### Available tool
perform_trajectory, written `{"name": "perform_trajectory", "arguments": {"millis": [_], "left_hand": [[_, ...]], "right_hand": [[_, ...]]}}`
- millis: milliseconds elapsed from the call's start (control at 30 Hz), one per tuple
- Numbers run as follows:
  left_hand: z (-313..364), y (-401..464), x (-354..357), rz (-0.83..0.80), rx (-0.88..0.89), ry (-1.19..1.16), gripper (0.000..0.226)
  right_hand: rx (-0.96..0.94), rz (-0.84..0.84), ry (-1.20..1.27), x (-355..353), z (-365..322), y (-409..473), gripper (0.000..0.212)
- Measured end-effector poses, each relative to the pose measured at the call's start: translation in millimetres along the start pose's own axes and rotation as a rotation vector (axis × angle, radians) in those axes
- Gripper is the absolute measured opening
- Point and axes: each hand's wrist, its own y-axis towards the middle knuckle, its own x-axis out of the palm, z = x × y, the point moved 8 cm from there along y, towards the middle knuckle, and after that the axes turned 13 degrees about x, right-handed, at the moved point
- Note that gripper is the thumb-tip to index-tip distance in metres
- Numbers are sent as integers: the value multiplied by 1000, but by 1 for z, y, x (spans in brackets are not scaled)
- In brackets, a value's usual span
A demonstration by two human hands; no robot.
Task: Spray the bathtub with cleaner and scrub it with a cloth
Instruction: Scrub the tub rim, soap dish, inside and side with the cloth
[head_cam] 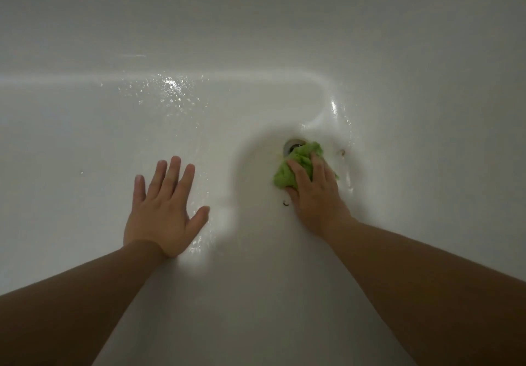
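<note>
1. My right hand (314, 186) has its fingers (299, 170) clamped down on the bunched green cloth (296, 163), pressing it onto the bathtub floor (256, 251).
2. The cloth pokes out ahead of the fingertips, touching the drain (293, 145), so the next scrub probably goes forward.
3. My left hand (163, 209) is flat, fingers spread, holding nothing, well apart from the cloth; looks like it's just bracing.

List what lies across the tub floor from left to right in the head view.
Left hand spread flat on the bathtub → green cloth, partly under the right hand → small dark speck on the tub right of the cloth.
</note>
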Motion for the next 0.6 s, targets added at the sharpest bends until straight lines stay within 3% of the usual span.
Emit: {"name": "perform_trajectory", "arguments": {"millis": [100,267,433,600], "left_hand": [[3,-6,0,12,-12,-13,85],[2,5,-1,3,4,9,89],[6,16,-2,-3,0,29,85],[17,32,-5,17,14,26,82]], "right_hand": [[109,35,18,-12,17,15,60],[154,85,67,-10,-12,37,56],[20,132,53,-9,-14,32,53],[-190,69,-22,-6,-13,16,51]]}}
